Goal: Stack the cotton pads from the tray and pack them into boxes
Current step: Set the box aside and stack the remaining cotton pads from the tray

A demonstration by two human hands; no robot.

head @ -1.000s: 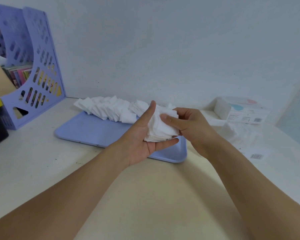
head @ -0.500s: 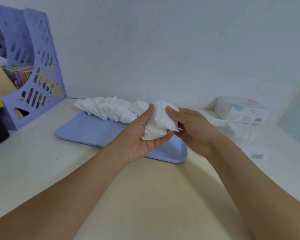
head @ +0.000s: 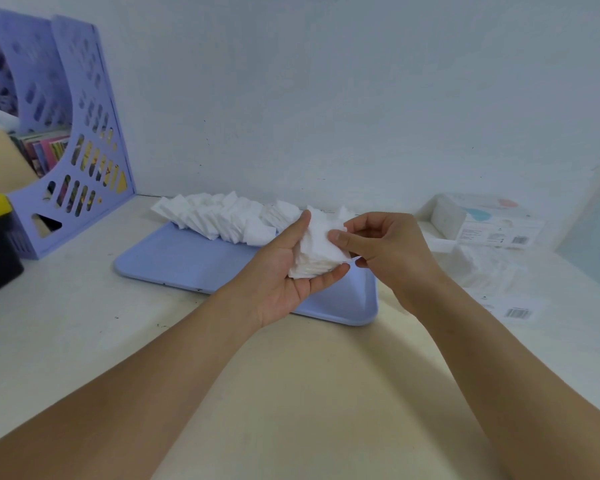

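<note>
Cupping a stack of cotton pads (head: 317, 249) above the blue tray (head: 194, 261), your left hand (head: 291, 275) grips it; your right hand (head: 388, 251), at 3 o'clock, pinches its top pad.

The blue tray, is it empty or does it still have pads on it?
Not empty. A row of white cotton pads lies along the far edge of the blue tray; its near part is bare.

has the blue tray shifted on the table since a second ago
No. The blue tray lies in the same spot, its left end just as far from the purple file rack. Only the stack of cotton pads between the hands shifts.
</note>
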